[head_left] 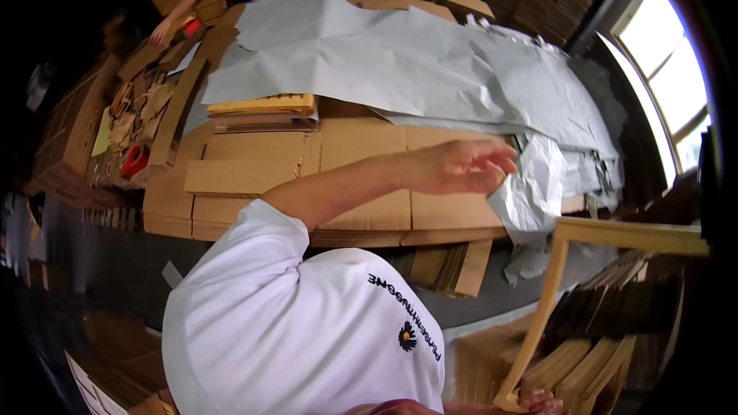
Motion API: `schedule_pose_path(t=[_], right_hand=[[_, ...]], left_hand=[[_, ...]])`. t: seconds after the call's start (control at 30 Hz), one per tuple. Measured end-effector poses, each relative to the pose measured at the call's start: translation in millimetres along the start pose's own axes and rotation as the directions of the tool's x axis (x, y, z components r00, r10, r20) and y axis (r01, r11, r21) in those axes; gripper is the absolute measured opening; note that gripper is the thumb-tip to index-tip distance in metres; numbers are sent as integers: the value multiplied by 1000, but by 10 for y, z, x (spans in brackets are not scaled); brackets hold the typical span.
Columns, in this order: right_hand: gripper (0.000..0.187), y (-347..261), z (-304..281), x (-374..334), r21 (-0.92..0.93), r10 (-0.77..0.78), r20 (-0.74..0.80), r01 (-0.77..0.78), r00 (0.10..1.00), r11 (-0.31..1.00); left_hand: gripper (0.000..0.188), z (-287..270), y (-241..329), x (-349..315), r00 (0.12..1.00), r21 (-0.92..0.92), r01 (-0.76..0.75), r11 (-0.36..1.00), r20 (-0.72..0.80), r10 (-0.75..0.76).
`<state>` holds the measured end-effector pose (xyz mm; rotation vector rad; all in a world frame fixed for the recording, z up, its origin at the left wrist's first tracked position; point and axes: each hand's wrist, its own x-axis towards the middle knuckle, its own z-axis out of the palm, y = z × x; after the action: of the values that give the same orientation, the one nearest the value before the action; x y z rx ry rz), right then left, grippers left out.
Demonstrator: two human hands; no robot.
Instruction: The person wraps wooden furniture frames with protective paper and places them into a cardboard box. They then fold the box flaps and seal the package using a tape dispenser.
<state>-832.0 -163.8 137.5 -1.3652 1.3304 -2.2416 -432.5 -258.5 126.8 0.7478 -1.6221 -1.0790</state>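
Note:
My left arm reaches across to the right over the cardboard. My left hand (467, 167) is open, its fingers loosely bent, beside a crumpled edge of silver-grey sheeting (534, 184); whether the fingertips touch it I cannot tell. Low at the right, my right hand (541, 402) is closed around the lower corner of a pale wooden frame (544, 292). That frame stands tilted at my right side, and its far end runs into the dark rim. Under my left arm lie flat stacked cardboard sheets (361, 142).
A wide grey sheet (369, 61) covers the far part of the stack. Yellow wooden pieces (261, 104) stick out under it. A box of scraps (142, 119) with a red tape roll (134, 161) stands left. Another person's hand (160, 32) works beyond. A window (665, 61) is right.

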Motion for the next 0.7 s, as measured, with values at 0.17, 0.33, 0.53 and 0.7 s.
schedule_pose_path(t=[0.17,0.33,0.53,0.7], right_hand=[[48,-199,1770,-1122,270,226,522,-411,823,871],[34,-382,3545,-2214,132,257,917,-839,307,528],[29,-303,5351,-3454,-273,270,950,-834,-156,480],[32,-316,6224,-4043,-371,305,927,-653,-218,661]], left_hand=[[84,-1123,558,-1600,949,489,208,847,-312,-53],[38,-2088,253,-3122,605,450,570,688,-796,18],[32,-3073,226,-4228,372,390,786,479,-918,138],[35,-3539,-29,-4642,274,317,876,363,-947,166]])
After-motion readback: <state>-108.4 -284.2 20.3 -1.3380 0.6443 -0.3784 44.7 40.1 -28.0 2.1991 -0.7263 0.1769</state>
